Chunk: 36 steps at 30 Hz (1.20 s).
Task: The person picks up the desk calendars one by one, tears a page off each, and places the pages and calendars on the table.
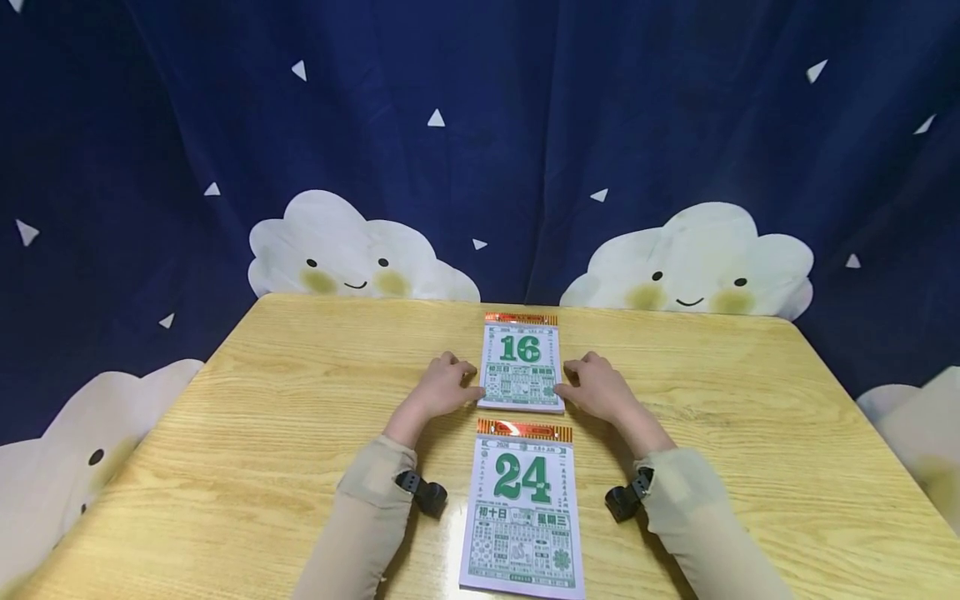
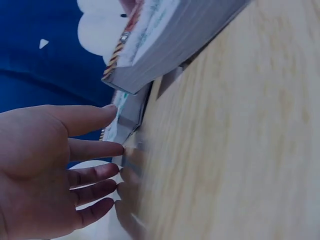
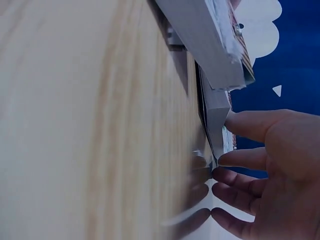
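- The 16 calendar lies face up just beyond the 24 calendar, nearly in line with it, with a narrow gap between the two.
- It is a thick pad of white pages printed in green: a large, bold "16" near the top, Chinese characters under it, and a dense grid of small text and little pictures below, too fine to read.
- A shiny red and orange strip with striped ends runs across its top edge, on the side away from the 24 calendar.
- The left hand is beyond the 24 calendar and to its left, with the thumb at the left edge of the 16 calendar; thumb and fingers are spread apart rather than closed together.
- The right hand mirrors it, beyond the 24 calendar and to its right, thumb at the right edge of the 16 calendar, with a wide gap between thumb and fingers.
- The 24 calendar has the same green print and a similar shiny strip.
- The wooden table spreads under and around the 24 calendar; far beyond it hangs a dark blue curtain with smiling clouds and white triangles.
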Tool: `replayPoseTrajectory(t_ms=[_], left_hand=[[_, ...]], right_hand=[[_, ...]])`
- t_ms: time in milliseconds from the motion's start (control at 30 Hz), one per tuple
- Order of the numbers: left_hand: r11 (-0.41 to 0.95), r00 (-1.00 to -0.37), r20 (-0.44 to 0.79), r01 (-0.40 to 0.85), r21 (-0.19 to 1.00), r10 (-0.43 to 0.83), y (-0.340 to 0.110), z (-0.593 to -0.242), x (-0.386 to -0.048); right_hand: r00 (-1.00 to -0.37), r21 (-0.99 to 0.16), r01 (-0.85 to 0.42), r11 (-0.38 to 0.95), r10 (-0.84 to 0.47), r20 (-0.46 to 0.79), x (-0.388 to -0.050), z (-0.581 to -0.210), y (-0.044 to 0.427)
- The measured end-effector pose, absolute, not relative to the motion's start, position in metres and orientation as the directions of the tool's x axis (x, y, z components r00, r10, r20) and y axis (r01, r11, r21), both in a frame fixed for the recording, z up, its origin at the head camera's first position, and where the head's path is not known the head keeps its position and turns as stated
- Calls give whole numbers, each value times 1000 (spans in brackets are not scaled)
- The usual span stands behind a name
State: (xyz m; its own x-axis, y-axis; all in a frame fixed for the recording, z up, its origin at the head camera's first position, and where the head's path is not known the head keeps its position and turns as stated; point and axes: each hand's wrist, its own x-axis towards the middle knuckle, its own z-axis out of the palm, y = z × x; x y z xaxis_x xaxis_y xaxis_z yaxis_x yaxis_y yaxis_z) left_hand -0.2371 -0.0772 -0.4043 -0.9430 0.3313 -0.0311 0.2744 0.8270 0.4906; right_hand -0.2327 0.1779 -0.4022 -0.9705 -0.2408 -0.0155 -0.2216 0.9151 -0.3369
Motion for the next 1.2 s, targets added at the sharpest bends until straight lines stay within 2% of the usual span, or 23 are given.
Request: replayPoseTrajectory(t_ms=[167,400,567,867,967,1200], left_hand=[[849,-948,-69,245,468,311,-71,-405,-241],[828,-954,-82,207,521,290,-65,-404,-244],[800,-966,-88,149,581,244,-61,-405,-246],[811,-978,-79,114,574,193,-55,-407,-247],[766,-985,-75,73,638,156,-54,-409,-249],[559,-985,-113,-20,829,133,-54,-409,-246]], right_hand=[[-973,-405,-188,895,-225,-45,-238,-404,177],[-976,-524,-140,840,-207,-71,-240,-404,174],[-976,-556,-137,820,-208,-66,-240,-404,171],[-975,-666,-78,742,-196,-104,-243,-405,168],[-979,-702,-28,711,-163,-126,-244,-404,166],[-977,-767,106,633,-80,-200,-244,-404,160]])
